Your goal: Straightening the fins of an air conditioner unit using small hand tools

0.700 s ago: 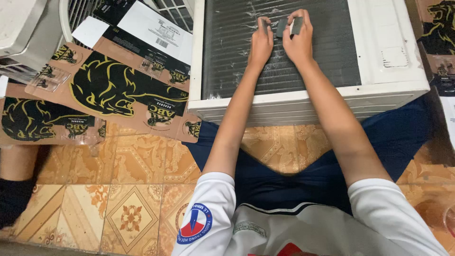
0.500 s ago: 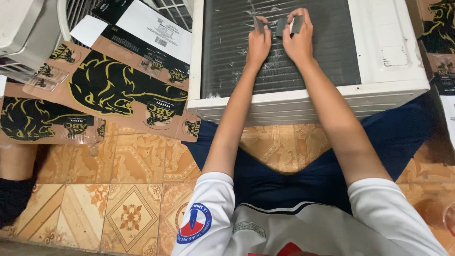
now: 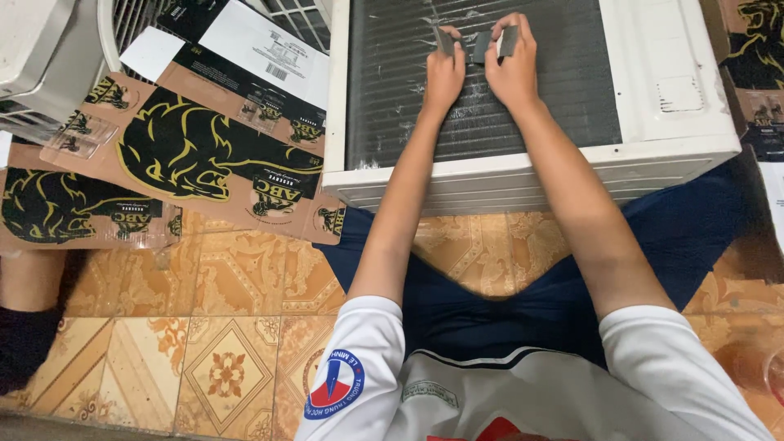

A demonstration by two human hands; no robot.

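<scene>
A white air-conditioner unit [image 3: 678,98] lies on the floor in front of me, its dark finned coil [image 3: 392,82] facing up. My left hand [image 3: 443,75] rests on the fins and grips a small flat grey piece [image 3: 442,39] between its fingers. My right hand [image 3: 513,67] is beside it, also on the coil, holding a similar small grey piece [image 3: 507,41]. The two hands are close together near the top middle of the coil. White scuffs mark the fins around them.
Flattened brown cardboard boxes [image 3: 188,155] with black and yellow prints lie left of the unit on the patterned tile floor [image 3: 204,359]. A white fan grille [image 3: 122,24] and another white casing [image 3: 33,41] stand at the top left. Another person's leg [image 3: 28,294] shows at the left edge.
Both hands have shifted slightly on the coil, staying close together with the grey pieces in them. Nothing else has moved.
</scene>
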